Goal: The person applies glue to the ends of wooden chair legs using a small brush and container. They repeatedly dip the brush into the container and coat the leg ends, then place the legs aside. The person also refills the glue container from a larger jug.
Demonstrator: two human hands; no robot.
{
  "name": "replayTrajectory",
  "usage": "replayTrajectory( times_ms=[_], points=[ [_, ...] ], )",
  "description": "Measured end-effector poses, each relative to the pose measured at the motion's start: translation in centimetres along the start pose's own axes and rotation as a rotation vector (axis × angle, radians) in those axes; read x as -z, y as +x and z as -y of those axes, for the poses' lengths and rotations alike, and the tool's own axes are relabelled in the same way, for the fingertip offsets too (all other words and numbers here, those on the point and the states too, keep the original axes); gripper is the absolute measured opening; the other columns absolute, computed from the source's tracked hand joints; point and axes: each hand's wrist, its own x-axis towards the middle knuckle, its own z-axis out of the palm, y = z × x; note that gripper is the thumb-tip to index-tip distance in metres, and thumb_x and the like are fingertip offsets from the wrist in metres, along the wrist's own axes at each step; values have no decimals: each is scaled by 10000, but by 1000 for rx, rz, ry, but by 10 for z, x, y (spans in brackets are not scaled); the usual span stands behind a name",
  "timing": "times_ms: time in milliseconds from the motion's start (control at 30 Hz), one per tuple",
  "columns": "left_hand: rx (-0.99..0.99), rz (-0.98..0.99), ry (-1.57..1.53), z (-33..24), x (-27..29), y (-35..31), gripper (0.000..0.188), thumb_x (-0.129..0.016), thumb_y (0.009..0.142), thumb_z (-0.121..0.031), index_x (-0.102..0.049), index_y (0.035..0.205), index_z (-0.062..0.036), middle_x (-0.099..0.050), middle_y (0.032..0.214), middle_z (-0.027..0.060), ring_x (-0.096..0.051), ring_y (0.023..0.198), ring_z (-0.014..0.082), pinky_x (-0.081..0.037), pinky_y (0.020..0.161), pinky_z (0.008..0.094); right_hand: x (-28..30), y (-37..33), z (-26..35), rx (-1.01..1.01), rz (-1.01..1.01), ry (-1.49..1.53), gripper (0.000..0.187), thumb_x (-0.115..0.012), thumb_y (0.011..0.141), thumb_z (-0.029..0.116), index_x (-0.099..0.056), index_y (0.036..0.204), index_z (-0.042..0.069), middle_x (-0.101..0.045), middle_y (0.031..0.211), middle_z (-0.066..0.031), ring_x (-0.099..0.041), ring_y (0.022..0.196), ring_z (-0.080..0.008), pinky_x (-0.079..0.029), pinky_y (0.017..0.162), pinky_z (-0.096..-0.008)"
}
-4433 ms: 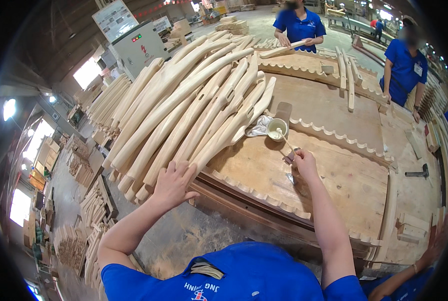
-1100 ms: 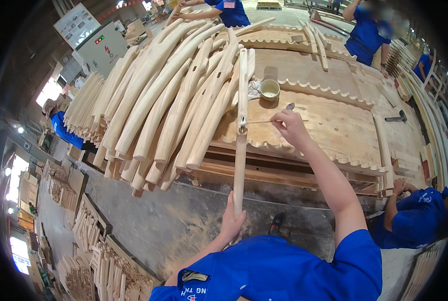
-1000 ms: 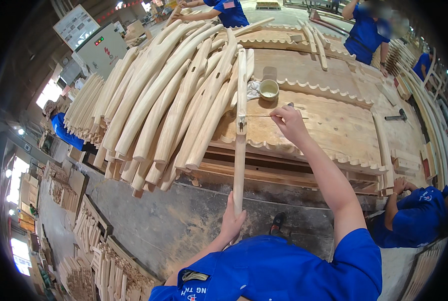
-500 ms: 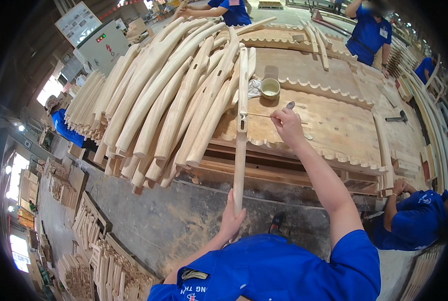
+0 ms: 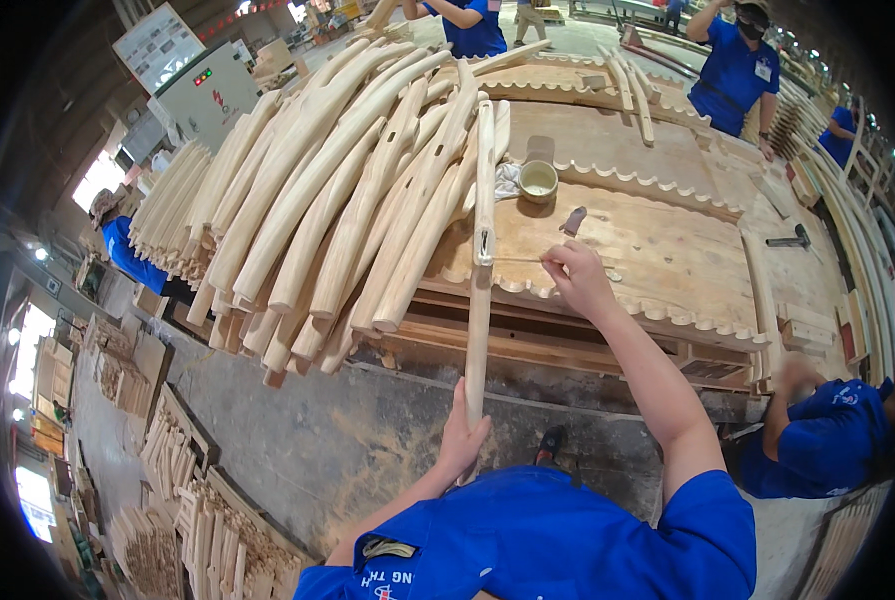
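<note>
My left hand [image 5: 461,434] is wrapped round the near end of a long, pale wooden chair leg or post [image 5: 478,335], whose far part lies over the workbench. A slot is cut into the post near the bench edge. Between the fingertips of my right hand [image 5: 579,280] is a thin wooden stick [image 5: 519,261], its tip touching the post at the near end of that slot. Beyond my right hand, a small dark grey piece [image 5: 572,221] lies on the bench. Farther back stands a pale greenish cup [image 5: 538,184] with whitish content, beside a crumpled white cloth [image 5: 507,180].
A large pile of curved wooden posts [image 5: 357,210] covers the bench's left side. Scalloped strips [image 5: 657,187] run along the workbench [image 5: 657,240]. A hammer [image 5: 789,238] lies at right. Co-workers in blue stand around, one close at right [image 5: 827,440].
My right hand has moved slightly toward me, taking the stick's tip from the slot's middle to its near end. The dark grey piece now shows fully. My left hand stays put.
</note>
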Motion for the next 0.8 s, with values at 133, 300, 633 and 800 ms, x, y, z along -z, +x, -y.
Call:
replayTrajectory(
  times_ms=[133,300,633,800],
  points=[
    [-20,-10,28,-1,-1,0,767,-519,837,-176,-61,1443,-63,-362,1329,298,-447,1161,424,-376,951,425,-7,27,1,5,-104,-61,52,-631,773,115,-596,780,77,-570,711,-78,-565,728,-284,-417,636,-407],
    [6,7,24,-4,1,-1,772,-519,836,-169,-54,1443,-66,-364,1326,300,-449,1158,426,-380,943,426,-16,25,-5,13,-79,-113,42,-623,780,118,-596,777,85,-561,710,-73,-558,728,-278,-411,656,-409],
    [-22,-4,28,-2,3,-3,774,-518,844,-172,-38,1444,-84,-374,1311,308,-447,1155,440,-373,946,445,20,22,14,137,59,-240,24,-611,778,131,-617,773,109,-563,685,-77,-574,670,-269,-450,587,-402],
    [-24,31,0,0,5,-1,786,-525,841,-213,-40,1443,-66,-336,1353,291,-419,1196,435,-362,966,424,35,65,50,214,261,-735,59,-602,775,136,-652,792,110,-612,722,-53,-624,708,-242,-485,578,-367]
  ],
)
